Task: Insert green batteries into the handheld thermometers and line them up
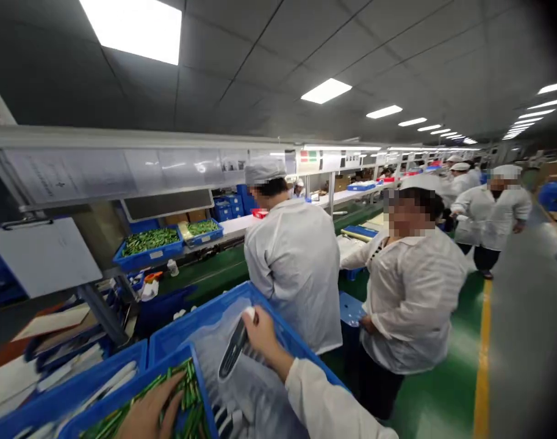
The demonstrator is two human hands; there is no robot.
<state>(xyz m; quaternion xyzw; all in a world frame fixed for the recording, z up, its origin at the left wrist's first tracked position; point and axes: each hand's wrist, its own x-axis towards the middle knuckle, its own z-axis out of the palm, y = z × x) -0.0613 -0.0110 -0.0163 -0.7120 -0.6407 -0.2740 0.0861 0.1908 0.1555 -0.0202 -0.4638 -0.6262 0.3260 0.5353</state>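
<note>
My left hand [152, 407] reaches low into a blue bin of slim green pieces [193, 390]. Its fingers are spread over the pieces, and I see nothing gripped. Over a larger blue crate [161, 342], my right hand [262, 334] is closed at the upper end of a long dark piece [233, 349] with a pale rim and rounded end. A small white bit [249, 312] shows at the fingertips; I cannot tell whether it belongs to the piece or covers a finger. Translucent plastic sheeting [271, 390] lies in the crate around and below the dark piece, with more dark-and-white pieces partly showing underneath.
At left, another blue bin [83, 399] holds long white parts. Beyond it stand a clipboard [44, 256] and a metal post [102, 314]. Blue trays of green pieces [150, 242] sit on the shelf. One white-coated person [296, 268] stands just past the crate, another [410, 292] to the right.
</note>
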